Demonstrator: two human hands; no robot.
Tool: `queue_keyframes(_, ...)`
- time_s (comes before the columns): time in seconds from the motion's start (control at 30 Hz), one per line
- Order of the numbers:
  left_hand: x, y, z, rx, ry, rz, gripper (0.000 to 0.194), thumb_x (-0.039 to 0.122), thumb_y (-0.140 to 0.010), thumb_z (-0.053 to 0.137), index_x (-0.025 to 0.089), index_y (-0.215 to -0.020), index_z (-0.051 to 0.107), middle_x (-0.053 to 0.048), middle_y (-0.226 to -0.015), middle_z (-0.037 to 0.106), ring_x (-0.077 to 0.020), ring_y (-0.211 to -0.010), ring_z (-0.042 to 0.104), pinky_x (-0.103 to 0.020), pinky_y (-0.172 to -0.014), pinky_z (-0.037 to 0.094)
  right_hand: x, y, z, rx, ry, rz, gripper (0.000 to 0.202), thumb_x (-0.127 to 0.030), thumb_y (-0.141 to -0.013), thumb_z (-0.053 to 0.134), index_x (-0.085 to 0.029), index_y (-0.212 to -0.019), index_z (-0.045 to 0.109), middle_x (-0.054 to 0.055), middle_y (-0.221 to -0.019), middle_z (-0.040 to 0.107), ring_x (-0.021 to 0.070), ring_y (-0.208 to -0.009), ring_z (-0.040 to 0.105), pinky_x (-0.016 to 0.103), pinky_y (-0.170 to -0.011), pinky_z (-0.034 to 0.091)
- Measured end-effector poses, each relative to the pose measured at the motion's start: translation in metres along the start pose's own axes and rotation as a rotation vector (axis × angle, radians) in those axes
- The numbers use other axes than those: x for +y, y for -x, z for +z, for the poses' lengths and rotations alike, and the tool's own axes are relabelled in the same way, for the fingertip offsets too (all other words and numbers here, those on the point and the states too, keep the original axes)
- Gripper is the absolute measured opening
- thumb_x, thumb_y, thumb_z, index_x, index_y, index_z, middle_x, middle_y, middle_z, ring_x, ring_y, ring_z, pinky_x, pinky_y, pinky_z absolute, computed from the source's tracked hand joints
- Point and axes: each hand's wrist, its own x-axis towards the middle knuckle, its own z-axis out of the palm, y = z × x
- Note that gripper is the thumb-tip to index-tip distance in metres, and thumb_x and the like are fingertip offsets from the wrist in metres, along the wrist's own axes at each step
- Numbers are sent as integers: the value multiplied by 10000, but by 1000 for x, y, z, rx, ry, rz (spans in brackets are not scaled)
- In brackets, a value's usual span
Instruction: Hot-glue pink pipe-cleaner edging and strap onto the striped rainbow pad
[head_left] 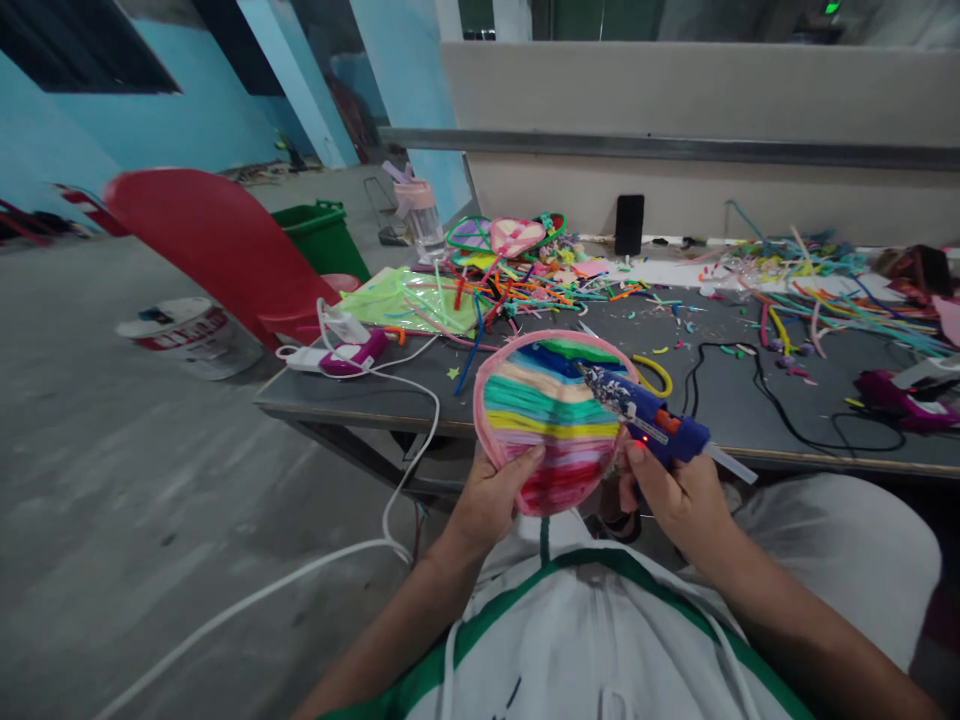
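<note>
My left hand (495, 495) grips the lower left edge of a round disc (555, 400), its thumb lying on the front. The disc has a fuzzy pink rim and rows of coloured pipe cleaners across it, from green and blue at the top to red at the bottom. In my right hand (679, 490) is a blue hot glue gun (660, 425), with a clear glue stick poking out of its back and a small red light lit. Its smeared nozzle points left, over the blue rows; whether the tip touches them I cannot tell.
Loose pipe cleaners (525, 285) and scraps litter the dark table (720, 410). A phone (630, 225) leans at the back, near a clear bottle (424, 220). On the left are a purple power strip (356, 355), its white cable, a red chair (210, 240) and a bucket (191, 335).
</note>
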Motion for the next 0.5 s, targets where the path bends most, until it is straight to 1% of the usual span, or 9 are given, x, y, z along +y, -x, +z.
queue_keyframes(0.1,2,-3,3,29,-10,-23,352,330,-636,817,213,-959,741,-69,-1001,753,-315,-961,694,-415,-849,582,0,-6,-1,-52,42,39,517,-520,-950,395,-225,-552,540,24,-453,576,160,-486,580,273,-520,446)
queue_keyframes(0.2,4,-9,5,68,-17,-46,344,332,-605,834,216,-917,745,-60,-977,757,-309,-947,698,-410,-851,582,3,-9,1,-61,89,68,534,-537,-944,389,-224,-545,553,35,-472,587,171,-510,586,285,-533,442)
queue_keyframes(0.33,4,-22,5,80,0,-38,306,299,-634,824,193,-910,747,-62,-936,761,-290,-919,708,-413,-862,574,8,-13,2,-78,104,74,545,-535,-940,385,-225,-530,564,46,-497,609,180,-529,594,300,-550,443)
queue_keyframes(0.43,4,-36,7,119,11,-24,304,275,-637,822,193,-920,746,-59,-940,763,-280,-942,704,-388,-871,570,10,-25,-4,-95,71,67,555,-517,-947,380,-225,-511,560,46,-504,609,179,-547,598,300,-564,450)
queue_keyframes(0.5,5,-48,11,152,36,-21,342,261,-626,827,202,-951,739,-52,-942,763,-273,-949,703,-375,-867,573,9,-41,-11,-83,36,58,548,-515,-945,390,-222,-513,556,46,-514,609,178,-561,600,298,-574,456)
